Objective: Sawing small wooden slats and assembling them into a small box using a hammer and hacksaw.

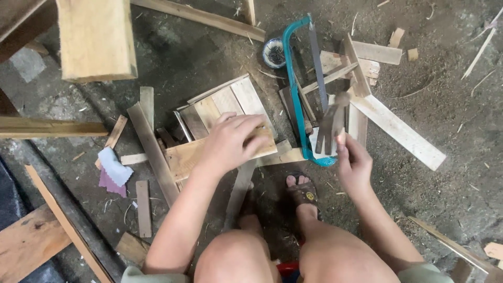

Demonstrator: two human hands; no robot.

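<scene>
Both hands work low over a dirt floor [450,173] strewn with sawdust and wood offcuts. The left hand [230,142] lies palm down with its fingers curled over the near edge of a small slatted wooden panel [220,112], pressing on the pale plank [183,157] that runs across the panel's near side. The right hand [353,165] is closed around the handle of a hammer [331,123], which stands raised and blurred, so its head is hard to make out; it seems to hang just to the right of the panel, over a teal-framed hacksaw [294,89] that lies on the floor with its blade pointing away from the person. Beside the saw's far end sits a small round tin [273,52] holding what look like nails. To the right of the saw, several thin laths [398,131] lie crossed in a loose pile. Left of the panel, a pale blue cloth and a pink one [112,170] lie together on the floor near short wood strips. A thick light-coloured beam [97,39] fills the upper left. One sandalled foot [303,191] rests on the floor between the bare knees, just below the saw's handle.
</scene>
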